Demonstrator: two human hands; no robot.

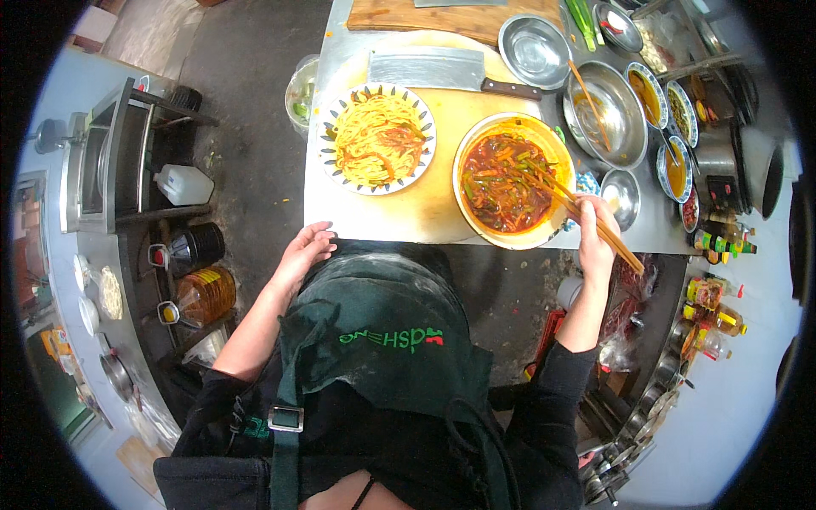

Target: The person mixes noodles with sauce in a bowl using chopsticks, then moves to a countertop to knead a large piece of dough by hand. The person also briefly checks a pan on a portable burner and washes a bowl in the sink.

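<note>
My right hand grips a pair of long wooden chopsticks, their tips down in a bowl of saucy red-brown shredded food with green strips. My left hand is beside the near left corner of the table, holding nothing, with its fingers loosely bent and apart. A patterned plate of yellow noodles, with some reddish sauce and shreds on top, sits left of the bowl on a pale round-edged board. Behind both lies a cleaver with a dark riveted handle.
A wooden cutting board lies at the table's far edge. Steel bowls, a larger steel basin holding a chopstick, and patterned bowls of sauce crowd the right side. A lined bin stands beyond the table's left edge.
</note>
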